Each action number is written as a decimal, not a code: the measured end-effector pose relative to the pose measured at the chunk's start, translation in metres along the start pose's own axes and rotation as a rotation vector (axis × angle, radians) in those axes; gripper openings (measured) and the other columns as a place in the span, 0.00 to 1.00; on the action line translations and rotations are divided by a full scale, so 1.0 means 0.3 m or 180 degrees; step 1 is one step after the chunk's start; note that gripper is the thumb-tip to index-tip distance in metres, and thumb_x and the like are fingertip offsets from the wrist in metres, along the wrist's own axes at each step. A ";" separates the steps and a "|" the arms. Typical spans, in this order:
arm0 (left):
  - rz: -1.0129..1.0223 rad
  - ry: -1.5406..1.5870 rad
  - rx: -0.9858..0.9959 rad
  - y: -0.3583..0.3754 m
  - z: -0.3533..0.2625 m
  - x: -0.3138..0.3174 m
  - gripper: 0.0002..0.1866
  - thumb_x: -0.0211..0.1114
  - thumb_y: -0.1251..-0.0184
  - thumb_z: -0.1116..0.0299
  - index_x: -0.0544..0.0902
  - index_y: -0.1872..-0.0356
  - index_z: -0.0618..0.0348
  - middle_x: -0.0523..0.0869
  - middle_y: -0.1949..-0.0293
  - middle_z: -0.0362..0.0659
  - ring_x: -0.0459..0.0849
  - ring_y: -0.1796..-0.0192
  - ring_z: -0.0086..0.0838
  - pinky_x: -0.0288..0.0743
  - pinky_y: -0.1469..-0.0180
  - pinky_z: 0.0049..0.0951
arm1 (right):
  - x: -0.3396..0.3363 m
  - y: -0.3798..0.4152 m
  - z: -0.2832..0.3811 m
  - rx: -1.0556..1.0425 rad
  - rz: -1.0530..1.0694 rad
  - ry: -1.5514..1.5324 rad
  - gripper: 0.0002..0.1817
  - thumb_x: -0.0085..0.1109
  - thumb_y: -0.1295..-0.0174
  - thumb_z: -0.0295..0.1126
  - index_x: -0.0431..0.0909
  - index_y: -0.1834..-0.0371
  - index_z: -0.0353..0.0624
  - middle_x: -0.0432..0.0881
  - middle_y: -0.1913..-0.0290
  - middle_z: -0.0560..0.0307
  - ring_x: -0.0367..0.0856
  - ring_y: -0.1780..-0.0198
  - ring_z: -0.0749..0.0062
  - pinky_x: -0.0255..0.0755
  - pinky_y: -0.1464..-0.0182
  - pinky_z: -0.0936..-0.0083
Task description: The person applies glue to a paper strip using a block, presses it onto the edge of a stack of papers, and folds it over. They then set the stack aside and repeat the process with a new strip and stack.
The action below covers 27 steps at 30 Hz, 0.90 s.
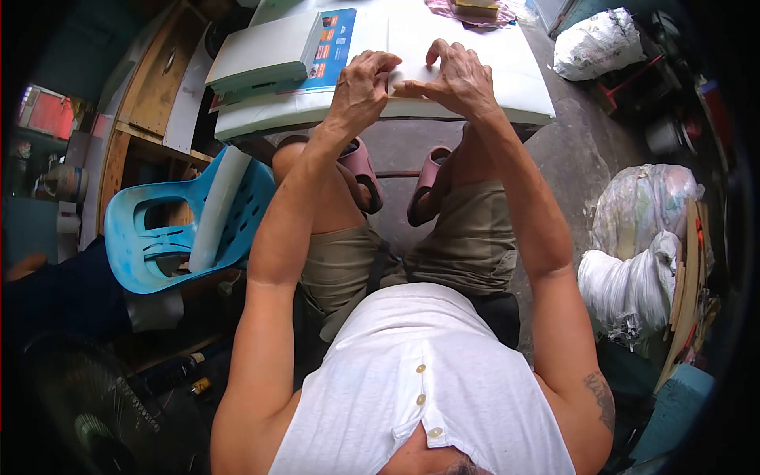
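My left hand (364,89) rests at the near edge of the white table, its fingers curled inward. Whatever lies under those fingers, if anything, is hidden. Just to its right, my right hand (461,81) is over white paper (413,65), with thumb and forefinger apart and nothing seen between them. The paper is hard to tell from the white tabletop (514,87). Beside my left hand sits a thick stack of white sheets (261,51), partly on a blue printed sheet (336,47).
A pink patterned cloth (475,11) with a small yellowish block lies at the table's far side. Left of my knees stands a blue plastic chair (158,202); white sacks (625,293) sit on the right. A fan (95,419) is at lower left.
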<state>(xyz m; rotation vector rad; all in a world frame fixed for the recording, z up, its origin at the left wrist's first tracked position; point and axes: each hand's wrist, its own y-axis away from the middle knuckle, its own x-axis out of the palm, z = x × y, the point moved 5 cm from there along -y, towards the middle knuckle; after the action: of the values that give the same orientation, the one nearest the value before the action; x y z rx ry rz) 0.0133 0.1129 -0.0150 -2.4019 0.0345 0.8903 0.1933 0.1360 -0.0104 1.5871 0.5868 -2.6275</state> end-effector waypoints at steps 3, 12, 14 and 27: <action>-0.0083 -0.0207 0.0275 0.003 -0.021 -0.009 0.12 0.63 0.29 0.77 0.87 0.48 0.64 0.89 0.50 0.51 0.90 0.49 0.39 0.83 0.43 0.35 | -0.018 0.009 -0.027 -0.0157 0.0033 -0.0266 0.45 0.75 0.59 0.73 0.84 0.51 0.45 0.83 0.57 0.49 0.82 0.49 0.54 0.72 0.46 0.49; -0.0373 -0.0524 0.0459 0.043 -0.076 -0.022 0.09 0.69 0.32 0.74 0.89 0.52 0.58 0.89 0.52 0.46 0.86 0.47 0.42 0.81 0.44 0.37 | -0.183 0.087 -0.236 0.0005 -0.0317 -0.0688 0.26 0.78 0.44 0.49 0.86 0.52 0.40 0.82 0.71 0.59 0.81 0.69 0.75 0.78 0.64 0.74; -0.0582 -0.0669 0.1094 0.066 -0.137 -0.024 0.09 0.71 0.35 0.73 0.88 0.55 0.56 0.88 0.52 0.43 0.85 0.47 0.39 0.81 0.45 0.38 | -0.187 0.118 -0.276 0.0096 -0.0510 -0.1173 0.11 0.74 0.39 0.31 0.88 0.55 0.42 0.84 0.65 0.60 0.82 0.66 0.77 0.78 0.62 0.77; -0.0180 0.0019 0.2109 0.063 -0.256 0.199 0.24 0.74 0.55 0.78 0.88 0.50 0.58 0.88 0.62 0.38 0.83 0.59 0.34 0.80 0.55 0.32 | -0.182 0.249 -0.152 -0.0618 -0.0626 -0.1298 0.14 0.72 0.50 0.14 0.88 0.61 0.42 0.86 0.60 0.55 0.85 0.56 0.63 0.81 0.55 0.69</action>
<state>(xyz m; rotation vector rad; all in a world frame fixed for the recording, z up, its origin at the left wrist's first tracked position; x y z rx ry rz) 0.1013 0.0669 -0.0135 -1.7772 0.2260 0.7038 0.2739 0.0716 -0.0053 0.9466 0.9682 -2.8065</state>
